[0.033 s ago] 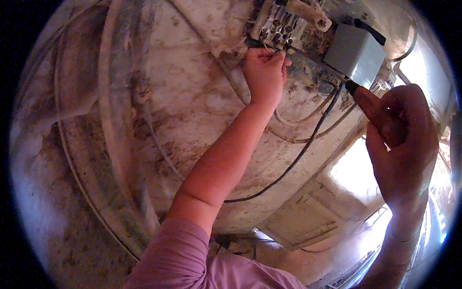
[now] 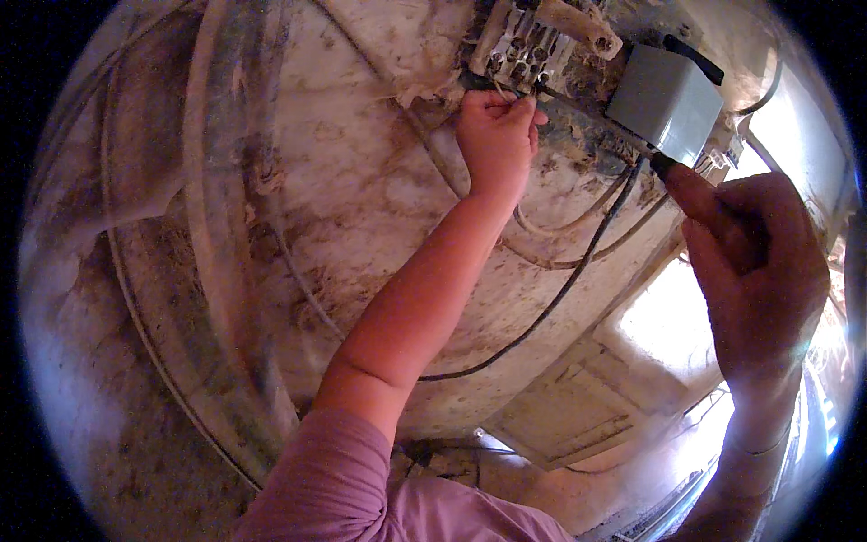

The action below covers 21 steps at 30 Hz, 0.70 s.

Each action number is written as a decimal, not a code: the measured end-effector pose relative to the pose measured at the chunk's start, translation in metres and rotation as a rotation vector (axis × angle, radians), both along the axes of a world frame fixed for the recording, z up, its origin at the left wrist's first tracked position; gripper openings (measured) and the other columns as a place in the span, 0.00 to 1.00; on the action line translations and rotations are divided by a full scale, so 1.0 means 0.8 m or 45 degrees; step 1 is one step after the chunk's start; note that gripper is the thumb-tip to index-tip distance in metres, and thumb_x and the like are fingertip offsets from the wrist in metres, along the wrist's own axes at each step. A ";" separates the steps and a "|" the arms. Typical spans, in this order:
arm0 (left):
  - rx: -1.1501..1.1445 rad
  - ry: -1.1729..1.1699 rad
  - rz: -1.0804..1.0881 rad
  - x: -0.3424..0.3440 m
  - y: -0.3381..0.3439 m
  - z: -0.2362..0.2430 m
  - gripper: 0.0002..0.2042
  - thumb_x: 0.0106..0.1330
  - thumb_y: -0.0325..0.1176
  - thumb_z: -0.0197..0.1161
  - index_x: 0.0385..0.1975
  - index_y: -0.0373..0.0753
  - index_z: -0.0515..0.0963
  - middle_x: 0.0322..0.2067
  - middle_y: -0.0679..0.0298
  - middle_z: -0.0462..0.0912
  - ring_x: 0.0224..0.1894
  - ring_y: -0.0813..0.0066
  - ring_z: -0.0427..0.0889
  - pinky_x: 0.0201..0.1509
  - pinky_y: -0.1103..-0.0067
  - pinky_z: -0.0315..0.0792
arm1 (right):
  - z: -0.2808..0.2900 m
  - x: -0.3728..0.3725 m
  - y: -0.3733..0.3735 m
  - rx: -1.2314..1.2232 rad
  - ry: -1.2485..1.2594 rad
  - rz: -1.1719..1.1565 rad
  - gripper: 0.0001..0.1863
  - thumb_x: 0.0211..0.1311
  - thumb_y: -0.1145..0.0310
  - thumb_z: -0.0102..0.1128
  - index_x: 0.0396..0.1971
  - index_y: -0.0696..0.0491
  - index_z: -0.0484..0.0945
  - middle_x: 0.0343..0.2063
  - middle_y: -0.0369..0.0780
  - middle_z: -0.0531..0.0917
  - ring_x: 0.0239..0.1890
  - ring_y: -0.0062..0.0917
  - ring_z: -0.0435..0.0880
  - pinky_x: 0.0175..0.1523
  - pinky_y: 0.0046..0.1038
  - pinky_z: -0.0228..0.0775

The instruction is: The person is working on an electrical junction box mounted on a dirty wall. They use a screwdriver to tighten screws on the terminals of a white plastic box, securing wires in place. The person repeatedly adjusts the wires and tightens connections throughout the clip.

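On the dirty wall at the top, a terminal block (image 2: 524, 56) with rows of metal contacts shows its screw holes. My left hand (image 2: 495, 149) is closed just below it, fingertips pinching a thin wire (image 2: 508, 90) at its lower edge. My right hand (image 2: 763, 248) is wrapped round a screwdriver (image 2: 662, 163), whose handle is mostly hidden by the fingers. Its slim shaft slants up and left, and the tip reaches the block's lower right contact, close to my left fingertips. Whether the tip sits in a screw I cannot tell.
A grey box (image 2: 668, 99) with a black lever stands right of the block, just above the screwdriver. A black cable (image 2: 555, 303) loops down the wall behind my left arm. Thick pipes (image 2: 203, 181) run down the left side. A wooden panel (image 2: 560, 402) lies lower right.
My right hand has turned and shifted slightly down, with the screwdriver in its grip. The left hand stays in the same place, still pinching the wire.
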<state>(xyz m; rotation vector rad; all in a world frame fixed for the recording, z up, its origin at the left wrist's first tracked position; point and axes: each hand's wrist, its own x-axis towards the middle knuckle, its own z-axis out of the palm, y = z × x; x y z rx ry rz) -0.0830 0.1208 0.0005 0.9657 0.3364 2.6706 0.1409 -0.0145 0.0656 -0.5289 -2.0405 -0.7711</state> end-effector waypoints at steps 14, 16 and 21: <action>0.043 -0.004 -0.064 0.005 -0.002 0.000 0.09 0.58 0.22 0.58 0.29 0.39 0.63 0.19 0.57 0.77 0.11 0.81 0.67 0.10 0.83 0.58 | 0.003 0.003 -0.006 0.087 -0.236 -0.054 0.21 0.44 0.89 0.54 0.40 0.56 0.69 0.35 0.39 0.76 0.37 0.25 0.79 0.39 0.22 0.73; 0.028 0.036 -0.072 0.003 -0.002 0.000 0.10 0.58 0.21 0.58 0.30 0.39 0.62 0.19 0.58 0.77 0.12 0.82 0.68 0.11 0.84 0.59 | 0.002 0.003 -0.006 -0.019 -0.225 -0.003 0.19 0.48 0.89 0.52 0.41 0.57 0.69 0.39 0.41 0.78 0.42 0.25 0.80 0.44 0.21 0.73; 0.067 0.058 -0.078 0.002 -0.001 -0.001 0.10 0.58 0.22 0.58 0.31 0.38 0.62 0.19 0.58 0.77 0.12 0.82 0.68 0.11 0.85 0.59 | -0.004 0.002 -0.012 -0.433 -0.077 0.284 0.15 0.55 0.87 0.48 0.42 0.59 0.69 0.47 0.48 0.77 0.50 0.27 0.77 0.49 0.21 0.71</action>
